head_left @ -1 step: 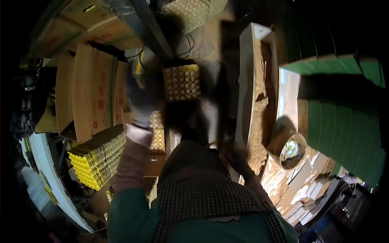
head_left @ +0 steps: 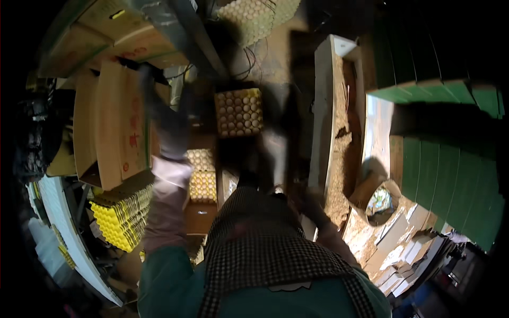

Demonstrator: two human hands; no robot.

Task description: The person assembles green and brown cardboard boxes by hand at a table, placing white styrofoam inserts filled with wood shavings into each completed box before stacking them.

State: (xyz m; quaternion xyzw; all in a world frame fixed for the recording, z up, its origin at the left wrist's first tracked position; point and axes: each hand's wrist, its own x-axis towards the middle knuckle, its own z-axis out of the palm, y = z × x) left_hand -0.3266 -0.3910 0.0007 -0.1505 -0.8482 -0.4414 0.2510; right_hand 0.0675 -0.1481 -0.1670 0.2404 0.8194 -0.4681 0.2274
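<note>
Below my head camera, my left hand (head_left: 168,126) reaches up and forward in a dark glove, blurred, its pale sleeve running back to my green top; I cannot tell whether its fingers are spread or curled, and I cannot see that it grips anything. It sits just beside the upright cardboard box (head_left: 108,124) on my left, and the tray of eggs (head_left: 239,112) lies a little to its right, flat and full, apart from the hand. Nearer to me, a second filled egg tray (head_left: 202,174) rests between my left sleeve and my checked apron (head_left: 265,249). A stack of yellow empty trays (head_left: 123,212) stands under the box. My right hand (head_left: 309,204) hangs low beside a long wooden trough (head_left: 334,132), too dark and blurred to say how its fingers are set. Green panels (head_left: 450,159) fill the far right.
</note>
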